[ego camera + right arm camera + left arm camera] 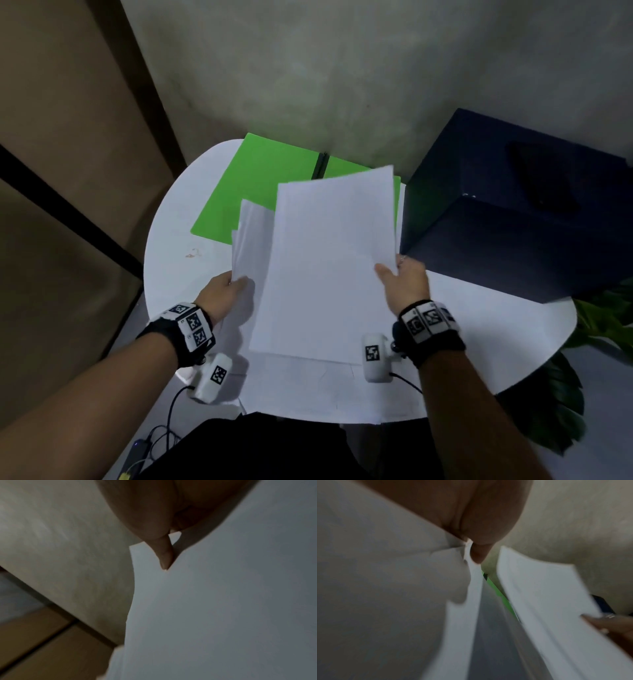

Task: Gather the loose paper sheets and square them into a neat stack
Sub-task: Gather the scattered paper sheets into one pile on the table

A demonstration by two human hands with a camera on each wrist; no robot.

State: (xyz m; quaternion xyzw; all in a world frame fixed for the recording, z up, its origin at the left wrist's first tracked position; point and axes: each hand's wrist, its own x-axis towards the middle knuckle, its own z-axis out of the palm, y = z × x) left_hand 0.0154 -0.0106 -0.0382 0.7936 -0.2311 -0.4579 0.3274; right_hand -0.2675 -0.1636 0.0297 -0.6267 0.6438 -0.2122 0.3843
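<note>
- Head view, lower middle of the frame: more loose sheets lie flat on the white bench, nearest to us, some over its near edge. We judge they are not yet gathered, so the stack is only partly made.
- Above them, in mid-frame, we hold two bunches up off the bench. Our left hand grips the smaller bunch at its lower edge, thumb on top. In the left wrist view the thumb presses the paper down against fingers we cannot see.
- Our right hand holds the larger bunch at its right edge, thumb on the face and fingers behind. The right wrist view shows the thumb tip on the sheet.
- The larger bunch overlaps the smaller one, tilted a little, corners apart. We judge both are raised so the edges can slide together freely before being tapped square.
- Farther off, toward the upper middle, a green folder lies open on the bench, partly hidden behind the paper.
- At the upper right, a dark blue box stands just beside the right hand.
</note>
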